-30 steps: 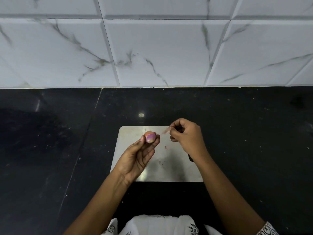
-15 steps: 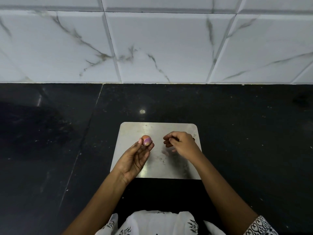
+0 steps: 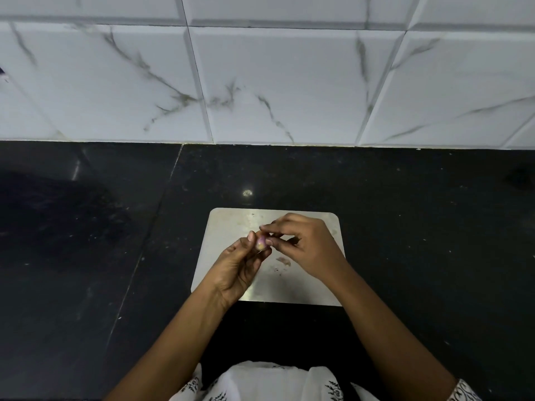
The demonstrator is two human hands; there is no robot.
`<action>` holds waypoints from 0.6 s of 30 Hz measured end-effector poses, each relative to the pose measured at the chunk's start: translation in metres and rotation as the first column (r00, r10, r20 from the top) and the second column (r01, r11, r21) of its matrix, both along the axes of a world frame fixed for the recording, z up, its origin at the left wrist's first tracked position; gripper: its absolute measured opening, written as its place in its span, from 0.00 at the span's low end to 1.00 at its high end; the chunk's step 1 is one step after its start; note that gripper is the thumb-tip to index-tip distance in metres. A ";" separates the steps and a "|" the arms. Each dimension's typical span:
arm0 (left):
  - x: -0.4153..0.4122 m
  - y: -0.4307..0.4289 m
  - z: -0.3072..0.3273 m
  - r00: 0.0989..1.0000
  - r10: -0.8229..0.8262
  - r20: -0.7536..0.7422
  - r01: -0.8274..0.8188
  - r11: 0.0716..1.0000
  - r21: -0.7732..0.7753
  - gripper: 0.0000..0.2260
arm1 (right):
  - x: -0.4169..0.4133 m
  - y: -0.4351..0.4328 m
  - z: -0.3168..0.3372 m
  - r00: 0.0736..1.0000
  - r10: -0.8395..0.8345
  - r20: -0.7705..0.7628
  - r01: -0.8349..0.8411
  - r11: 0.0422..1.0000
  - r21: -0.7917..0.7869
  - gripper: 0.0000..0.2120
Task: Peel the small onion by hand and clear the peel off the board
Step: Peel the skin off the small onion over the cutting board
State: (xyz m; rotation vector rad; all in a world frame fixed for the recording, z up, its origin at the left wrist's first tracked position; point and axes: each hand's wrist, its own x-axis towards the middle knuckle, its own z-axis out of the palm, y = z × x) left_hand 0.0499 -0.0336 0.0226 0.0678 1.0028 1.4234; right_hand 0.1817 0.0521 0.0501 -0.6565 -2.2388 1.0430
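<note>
The left hand [image 3: 237, 267] holds the small round purple onion [image 3: 261, 243] over the shiny metal board [image 3: 228, 227]. The right hand [image 3: 309, 247], at 3 o'clock, pinches it.

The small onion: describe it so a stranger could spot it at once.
On the black counter lies a steel board. Above it, the left hand pinches the small onion, with the right hand pinching at it too. It is the only rounded purple-pink thing; the peel scraps lie flat on the board.
</note>
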 end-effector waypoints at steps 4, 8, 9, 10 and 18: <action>0.001 -0.006 0.006 0.988 0.015 -0.153 0.000 0.995 0.097 0.17 | 0.002 0.000 0.007 0.998 -0.037 0.042 0.038 0.999 -0.004 0.10; 0.002 -0.017 0.012 0.939 0.025 -0.342 0.022 0.991 0.134 0.16 | 0.004 -0.003 0.017 0.992 -0.071 0.103 0.067 0.997 0.042 0.09; 0.002 -0.019 0.013 0.921 0.029 -0.388 0.028 0.989 0.142 0.16 | 0.004 -0.005 0.019 0.990 -0.074 0.118 0.066 0.996 0.063 0.09; 0.002 -0.021 0.015 0.904 0.033 -0.426 0.032 0.989 0.146 0.16 | 0.004 -0.007 0.020 0.989 -0.074 0.130 0.063 0.994 0.090 0.09; -0.008 -0.025 0.022 0.800 0.061 -0.597 0.047 0.986 0.163 0.14 | -0.005 -0.021 0.031 0.976 -0.105 0.192 0.033 0.937 0.348 0.09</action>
